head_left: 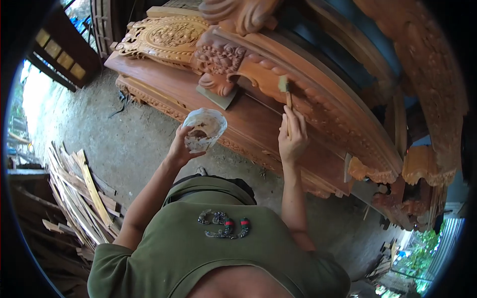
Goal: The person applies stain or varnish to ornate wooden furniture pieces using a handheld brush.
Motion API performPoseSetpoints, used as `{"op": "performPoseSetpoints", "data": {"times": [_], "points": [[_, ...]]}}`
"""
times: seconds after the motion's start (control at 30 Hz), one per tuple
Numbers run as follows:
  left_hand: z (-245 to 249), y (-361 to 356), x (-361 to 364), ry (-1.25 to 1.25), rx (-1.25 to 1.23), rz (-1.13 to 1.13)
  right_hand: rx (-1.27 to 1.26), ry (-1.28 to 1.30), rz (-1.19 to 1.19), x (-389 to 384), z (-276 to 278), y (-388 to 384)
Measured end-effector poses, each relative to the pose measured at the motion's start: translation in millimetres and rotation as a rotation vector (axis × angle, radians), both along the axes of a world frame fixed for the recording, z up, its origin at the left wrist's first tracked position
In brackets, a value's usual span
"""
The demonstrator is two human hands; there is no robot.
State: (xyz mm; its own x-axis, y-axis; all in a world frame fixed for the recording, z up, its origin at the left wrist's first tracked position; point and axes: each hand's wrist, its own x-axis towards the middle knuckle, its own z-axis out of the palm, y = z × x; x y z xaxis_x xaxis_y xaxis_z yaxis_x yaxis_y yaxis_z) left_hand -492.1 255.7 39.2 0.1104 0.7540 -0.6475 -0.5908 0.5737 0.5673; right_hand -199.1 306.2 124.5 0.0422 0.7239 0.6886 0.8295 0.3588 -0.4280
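Note:
A clear plastic container (212, 120) with some brown stuff at its bottom is in my left hand (183, 145), whose fingers grip its left side. My right hand (293, 133) is closed on the wooden handle of a brush (283, 84). The pale bristles lie at the carved, curved wooden rail (318, 94), on its reddish-brown face. Left of the brush, a carved floral block (219, 57) joins the rail. Below it a flat greenish-grey piece (218, 97) sits on the long wooden surface (253, 116).
A lighter carved oval panel (174, 34) stands at the upper left. Wood strips (82, 191) are piled on the concrete floor (134, 136) at the left. More carved furniture (437, 94) rises at the right, above scrap wood (385, 263).

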Motion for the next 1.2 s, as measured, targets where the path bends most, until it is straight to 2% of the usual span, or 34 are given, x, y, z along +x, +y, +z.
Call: {"op": "performPoseSetpoints", "data": {"times": [0.1,0.13,0.23,0.33,0.37,0.4,0.47,0.5,0.57,0.63,0.7,0.77,0.8,0.9,1.0,1.07,1.13,1.17,1.2], "points": [[8,-2,2,-0.011,-0.006,-0.006,-0.249,-0.257,0.133,10,-13,4],[12,-4,3,-0.010,-0.004,0.003,-0.245,-0.257,0.142,9,-17,-1],[7,-10,0,0.021,-0.053,0.081,-0.077,-0.027,0.088,6,-6,-5],[-10,-7,-4,-0.018,-0.017,0.008,-0.071,-0.011,0.007,6,7,0],[-10,-8,-5,-0.016,-0.012,0.002,-0.165,0.002,0.051,8,3,0],[-8,-9,-6,-0.011,-0.005,0.001,-0.156,0.002,0.049,10,-1,-2],[-6,-8,-8,-0.015,-0.005,0.021,-0.231,-0.161,0.075,12,-10,-8],[1,-8,-7,-0.002,-0.015,0.052,-0.186,0.001,0.062,5,-8,-10],[11,-15,-9,0.017,-0.044,0.102,-0.091,0.122,-0.005,4,2,-17],[0,-18,-16,0.010,-0.059,0.074,0.025,0.233,-0.057,0,11,-16],[-7,-17,-23,0.017,-0.044,0.026,-0.005,0.181,-0.073,-6,5,-14],[-10,-16,-24,0.031,-0.067,-0.012,-0.078,0.019,-0.007,-2,-8,-14],[-12,-18,-23,0.051,-0.089,-0.024,-0.238,0.186,0.078,-11,2,-21],[-17,-18,-19,0.024,-0.098,-0.046,-0.145,0.199,0.087,-11,8,-25],[-28,-13,-10,-0.020,-0.080,-0.029,-0.048,0.309,-0.068,19,9,-22],[-38,-10,-6,-0.104,-0.033,-0.035,-0.058,0.420,-0.256,43,6,-30],[-30,-10,-1,-0.106,-0.004,-0.014,0.073,0.444,-0.313,57,10,-34],[-24,-11,4,-0.099,-0.024,0.022,0.086,0.435,-0.419,61,8,-35],[-19,-9,5,-0.094,-0.039,0.047,0.084,0.452,-0.423,55,5,-33]]}}
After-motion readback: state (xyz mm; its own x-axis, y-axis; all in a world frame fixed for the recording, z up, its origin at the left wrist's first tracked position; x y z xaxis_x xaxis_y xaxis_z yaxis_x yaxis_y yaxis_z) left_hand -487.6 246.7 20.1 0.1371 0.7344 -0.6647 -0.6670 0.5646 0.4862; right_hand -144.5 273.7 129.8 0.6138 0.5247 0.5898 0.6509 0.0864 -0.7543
